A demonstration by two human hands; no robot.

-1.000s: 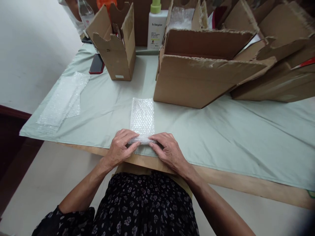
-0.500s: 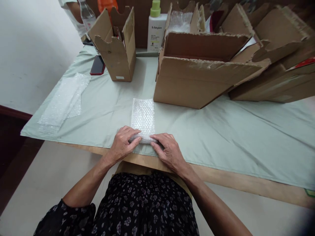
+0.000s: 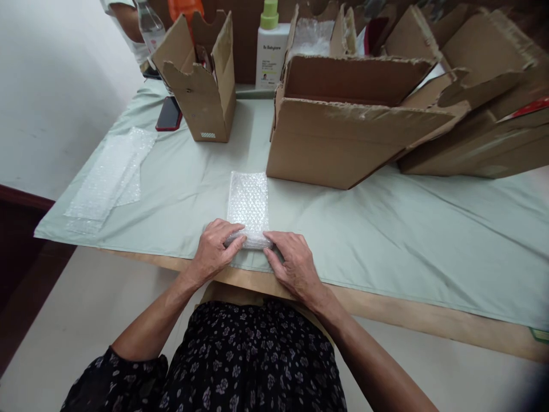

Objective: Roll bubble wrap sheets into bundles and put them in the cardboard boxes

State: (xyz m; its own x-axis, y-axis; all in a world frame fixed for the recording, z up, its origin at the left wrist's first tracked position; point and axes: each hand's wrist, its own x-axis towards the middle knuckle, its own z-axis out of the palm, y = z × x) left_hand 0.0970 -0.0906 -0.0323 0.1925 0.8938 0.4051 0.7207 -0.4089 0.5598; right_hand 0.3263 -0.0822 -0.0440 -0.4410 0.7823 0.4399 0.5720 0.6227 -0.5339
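A strip of clear bubble wrap (image 3: 249,200) lies on the pale green cloth, its near end rolled up close to the table's front edge. My left hand (image 3: 217,245) grips the left end of the roll between thumb and fingers. At the right end, my right hand (image 3: 291,257) pinches the same roll, thumb in front and fingers on top. The far part of the strip lies flat. Whether anything is inside the roll cannot be seen.
More bubble wrap sheets (image 3: 111,177) lie at the left. Behind stand a small cardboard box (image 3: 206,103), a phone (image 3: 168,114), a white bottle (image 3: 271,54), a large box (image 3: 343,143) and another box (image 3: 472,149). A person's arm (image 3: 128,23) shows at the back left.
The hands stay in nearly the same place on the rolled end, with only slight finger shifts. The whole view has moved very slightly.
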